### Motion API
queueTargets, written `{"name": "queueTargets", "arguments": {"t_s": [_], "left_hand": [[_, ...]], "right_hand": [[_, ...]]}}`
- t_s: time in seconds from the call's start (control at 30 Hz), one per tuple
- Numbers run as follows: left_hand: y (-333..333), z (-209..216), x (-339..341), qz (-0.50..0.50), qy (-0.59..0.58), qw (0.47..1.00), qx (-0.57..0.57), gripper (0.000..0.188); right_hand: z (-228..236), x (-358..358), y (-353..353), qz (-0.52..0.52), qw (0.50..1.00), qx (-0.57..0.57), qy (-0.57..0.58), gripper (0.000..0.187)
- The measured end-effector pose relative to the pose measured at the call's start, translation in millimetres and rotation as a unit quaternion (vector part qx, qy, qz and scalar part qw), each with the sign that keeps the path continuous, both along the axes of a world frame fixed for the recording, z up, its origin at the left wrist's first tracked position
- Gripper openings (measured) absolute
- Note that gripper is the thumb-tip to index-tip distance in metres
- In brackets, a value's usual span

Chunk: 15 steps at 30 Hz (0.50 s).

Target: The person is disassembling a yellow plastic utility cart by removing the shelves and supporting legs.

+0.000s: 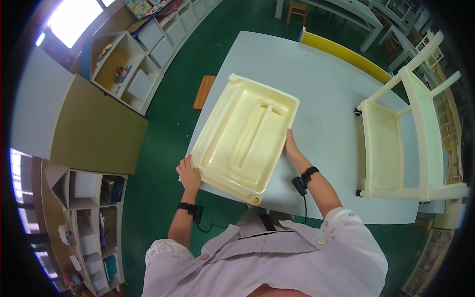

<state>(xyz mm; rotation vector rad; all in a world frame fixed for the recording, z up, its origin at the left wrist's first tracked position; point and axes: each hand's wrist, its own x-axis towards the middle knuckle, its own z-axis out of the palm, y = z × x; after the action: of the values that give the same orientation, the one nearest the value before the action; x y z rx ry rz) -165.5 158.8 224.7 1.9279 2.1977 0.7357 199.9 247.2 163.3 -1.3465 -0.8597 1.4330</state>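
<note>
Left hand point(189, 173) clasps the plastic trolley tray point(223, 132) near left; right hand point(291, 144) touches its right side, grip unclear. Probably light, stiff, slick: hold opposite rims.

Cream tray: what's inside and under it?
Inside the cream tray, only a long moulded shape shows. Below, the pale table is visible beside it; whatever lies directly underneath is covered.

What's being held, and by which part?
The cream tray: left hand at its near-left corner, right hand on its right long edge.
</note>
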Motion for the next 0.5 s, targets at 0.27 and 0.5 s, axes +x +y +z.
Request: {"name": "queueTargets", "arguments": {"t_s": [0.27, 0.5], "left_hand": [[28, -31, 53, -0.012, 0.028, 0.999, -0.012, 0.052], [-9, -64, -88, 0.092, -0.298, 0.919, 0.242, 0.038]], "right_hand": [[-64, 71, 82, 0.050, 0.981, 0.042, -0.182, 0.052], [91, 41, -55, 0.289, 0.936, 0.087, -0.183, 0.041]]}}
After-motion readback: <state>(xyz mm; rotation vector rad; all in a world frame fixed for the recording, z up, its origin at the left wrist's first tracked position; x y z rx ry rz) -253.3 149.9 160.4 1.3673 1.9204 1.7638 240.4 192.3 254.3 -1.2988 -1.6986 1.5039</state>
